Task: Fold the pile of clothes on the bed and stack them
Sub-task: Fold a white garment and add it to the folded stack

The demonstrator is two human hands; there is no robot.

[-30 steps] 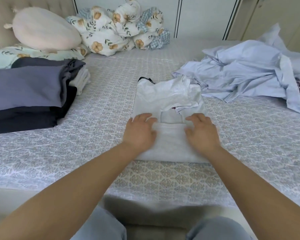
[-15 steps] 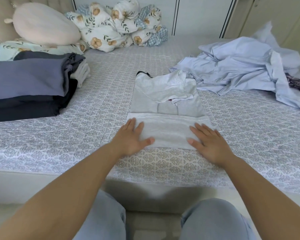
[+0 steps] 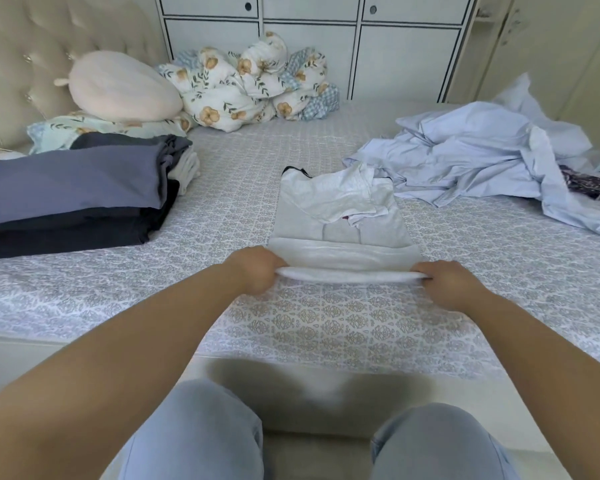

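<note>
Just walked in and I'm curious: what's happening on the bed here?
A person is folding laundry. Both hands, left hand and right hand, grip the near folded edge of a light grey shirt lying flat on the bed, lifting it slightly. A stack of folded dark clothes sits to the left, and a crumpled pale blue pile waits on the right, not yet folded.
</note>
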